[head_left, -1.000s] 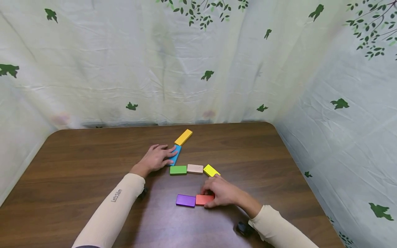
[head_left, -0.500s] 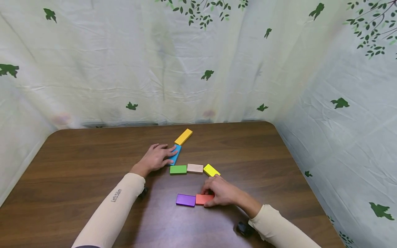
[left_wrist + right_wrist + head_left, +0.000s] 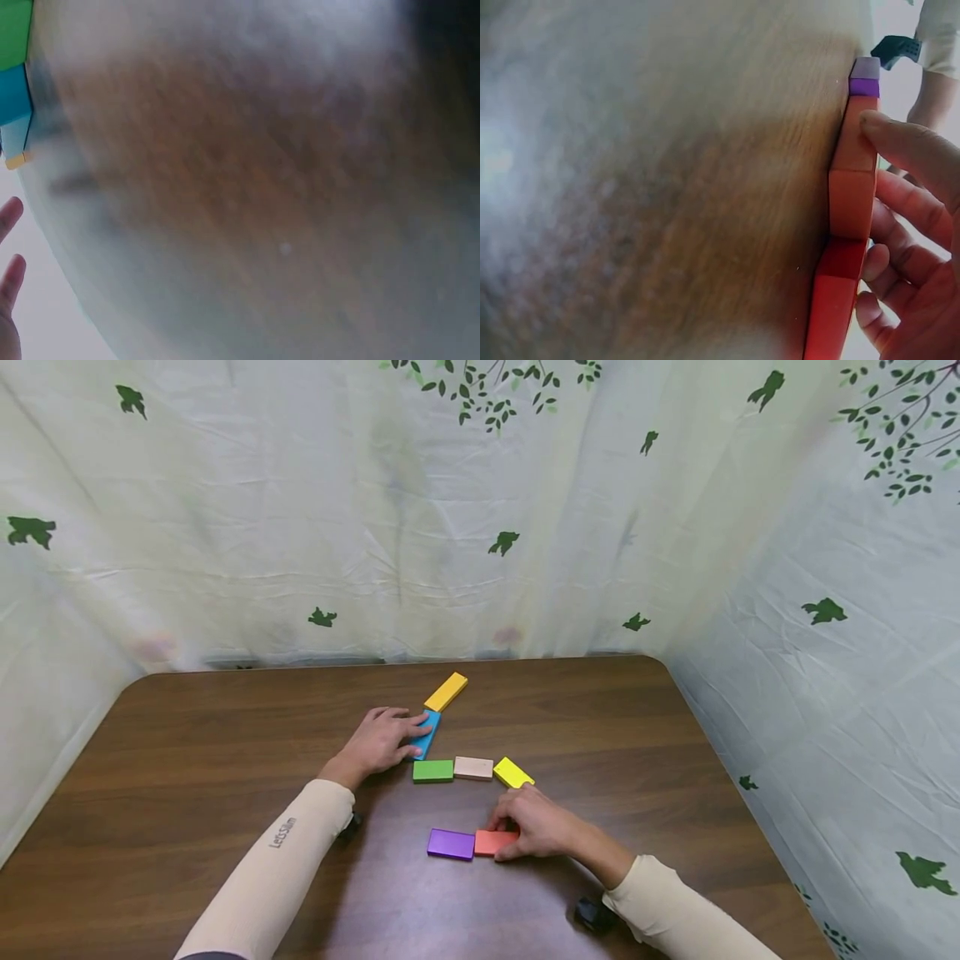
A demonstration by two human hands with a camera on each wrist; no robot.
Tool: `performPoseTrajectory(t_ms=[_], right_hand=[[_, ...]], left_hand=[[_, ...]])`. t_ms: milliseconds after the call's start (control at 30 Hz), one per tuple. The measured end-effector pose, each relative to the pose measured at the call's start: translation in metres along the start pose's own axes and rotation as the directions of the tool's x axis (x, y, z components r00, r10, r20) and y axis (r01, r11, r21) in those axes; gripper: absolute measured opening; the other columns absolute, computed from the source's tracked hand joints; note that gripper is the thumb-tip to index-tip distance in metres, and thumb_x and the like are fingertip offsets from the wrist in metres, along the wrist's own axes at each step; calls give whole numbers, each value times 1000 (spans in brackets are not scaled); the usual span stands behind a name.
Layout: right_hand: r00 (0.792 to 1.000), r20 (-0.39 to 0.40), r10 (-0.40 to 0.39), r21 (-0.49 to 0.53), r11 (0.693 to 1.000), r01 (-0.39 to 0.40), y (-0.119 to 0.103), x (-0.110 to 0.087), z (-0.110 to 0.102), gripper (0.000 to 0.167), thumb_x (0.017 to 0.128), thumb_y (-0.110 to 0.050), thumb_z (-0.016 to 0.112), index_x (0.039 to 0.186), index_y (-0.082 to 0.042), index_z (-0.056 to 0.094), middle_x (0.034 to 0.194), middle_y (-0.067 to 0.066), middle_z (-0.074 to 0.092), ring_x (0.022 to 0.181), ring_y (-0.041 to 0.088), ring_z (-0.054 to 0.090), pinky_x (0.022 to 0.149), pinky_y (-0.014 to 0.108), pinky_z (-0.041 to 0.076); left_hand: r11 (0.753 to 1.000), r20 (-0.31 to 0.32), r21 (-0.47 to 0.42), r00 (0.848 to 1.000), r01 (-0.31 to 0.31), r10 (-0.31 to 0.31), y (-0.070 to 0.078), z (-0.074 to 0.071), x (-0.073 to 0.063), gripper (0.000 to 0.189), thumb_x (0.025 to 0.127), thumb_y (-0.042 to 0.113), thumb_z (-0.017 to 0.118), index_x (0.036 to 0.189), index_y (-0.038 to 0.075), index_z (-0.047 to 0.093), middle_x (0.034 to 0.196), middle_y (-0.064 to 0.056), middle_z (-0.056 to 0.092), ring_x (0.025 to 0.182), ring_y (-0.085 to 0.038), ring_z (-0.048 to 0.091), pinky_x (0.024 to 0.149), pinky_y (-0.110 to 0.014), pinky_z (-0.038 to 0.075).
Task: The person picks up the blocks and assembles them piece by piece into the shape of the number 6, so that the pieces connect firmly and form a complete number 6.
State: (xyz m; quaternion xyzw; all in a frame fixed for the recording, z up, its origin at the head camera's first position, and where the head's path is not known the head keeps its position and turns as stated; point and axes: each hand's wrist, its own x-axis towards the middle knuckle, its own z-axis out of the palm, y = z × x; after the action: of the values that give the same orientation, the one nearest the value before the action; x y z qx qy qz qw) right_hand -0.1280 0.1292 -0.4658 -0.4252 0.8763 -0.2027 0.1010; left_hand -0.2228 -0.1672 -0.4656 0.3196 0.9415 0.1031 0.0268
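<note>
My left hand [image 3: 380,741] rests on a blue block [image 3: 427,739], its fingers lying across the top and partly covering it. Only two fingertips [image 3: 10,217] show in the left wrist view. Nearer me, my right hand [image 3: 542,822] pinches an orange-red block [image 3: 491,842], thumb along the near long side and the other fingers curled at the far side. That block lies end to end with a purple block [image 3: 451,844]. Another red block [image 3: 832,311] shows at its other end in the right wrist view; in the head view the hand hides it.
A green block [image 3: 432,772], a pale pink block [image 3: 473,767] and a tilted yellow block [image 3: 514,772] form a row between the hands. An orange-yellow block [image 3: 446,692] slants beyond the blue one. All lie on a brown wooden table [image 3: 225,735] with a leaf-print curtain [image 3: 420,527] behind.
</note>
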Motion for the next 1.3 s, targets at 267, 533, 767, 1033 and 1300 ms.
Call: performPoseTrajectory(t_ms=[267,533,767,1033,1300], right_hand=[[1000,4,25,10,1000,-25,-1,0,2,25,73,-31,84,91,-17,74,83,-13,62,75,0,51,77,24,36],[999,15,48,8,999,-48,0,-2,4,24,74,-32,83,91,-18,74,82,-15,61,75,0,51,79,26,36],[999,10,51,13,999,-51,-1,-3,2,24,73,-31,84,90,-18,74,82,-15,61,75,-1,51,79,26,35],[998,12,57,13,998,-57,-1,-3,2,24,73,-32,84,90,-17,74,82,-14,61,74,0,51,79,26,35],[998,4,57,11,998,-57,-1,-2,0,25,73,-32,84,90,-17,75,81,-13,62,75,1,52,79,28,35]], left_hand=[[999,-26,-32,1000,5,-6,2,4,0,49,89,27,69,134,13,59,143,-9,50,128,-39,45,103,-57,30],[997,-87,-81,996,-18,11,3,8,-5,48,88,27,71,131,9,62,139,-11,54,125,-36,48,101,-56,34],[983,-154,-160,986,-85,60,21,0,-18,41,86,28,73,121,8,68,118,-8,68,112,-31,58,96,-53,41],[981,-146,-125,981,-146,128,49,-8,-41,34,81,34,77,109,14,73,102,2,71,99,-20,61,88,-48,44],[969,-33,-153,981,-192,189,80,-7,-52,36,78,38,80,107,17,72,104,5,69,104,-17,59,91,-45,41]])
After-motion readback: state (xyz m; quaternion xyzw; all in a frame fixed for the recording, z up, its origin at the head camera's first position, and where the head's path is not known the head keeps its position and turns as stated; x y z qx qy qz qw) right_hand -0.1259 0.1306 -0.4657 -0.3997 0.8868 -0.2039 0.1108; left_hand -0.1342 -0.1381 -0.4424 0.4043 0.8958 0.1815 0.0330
